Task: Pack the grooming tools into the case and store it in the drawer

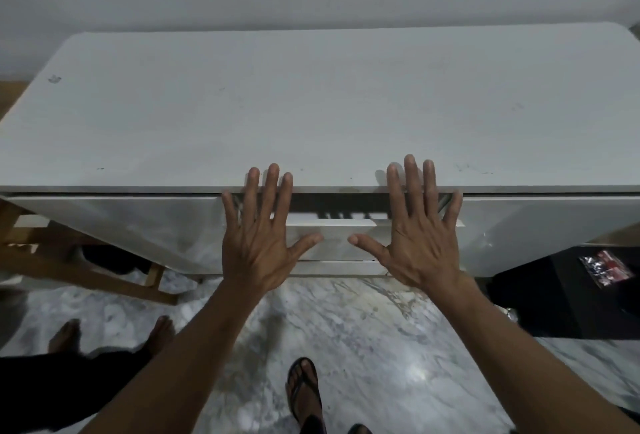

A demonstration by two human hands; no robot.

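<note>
Pale grey wall and marbled grey-white floor [346,329] frame a long white table [311,104] with a bare matte top, seen from above by a person standing at its front edge. Both hands are held out flat, fingers straight and spread, grasping nothing. On the left hand [263,239] and the right hand [420,239] alike, the fingertips overlap the table's front lip, though whether they touch it cannot be told. Between and just below the fingers, a white central drawer [332,226] with a flat front sits under the tabletop, a narrow dark gap showing above it, so it looks nearly but not quite pushed home. Neither the grooming tools nor the case can be seen anywhere; judging by the task, the case is probably already inside the drawer, hidden behind its front. If so, packing and stowing are done, and only the last nudge to close the drawer remains. A wooden frame [86,260] stands left of the left fingers, a black box [554,295] right of the right fingers, and feet, one in a black sandal [304,388], show below
</note>
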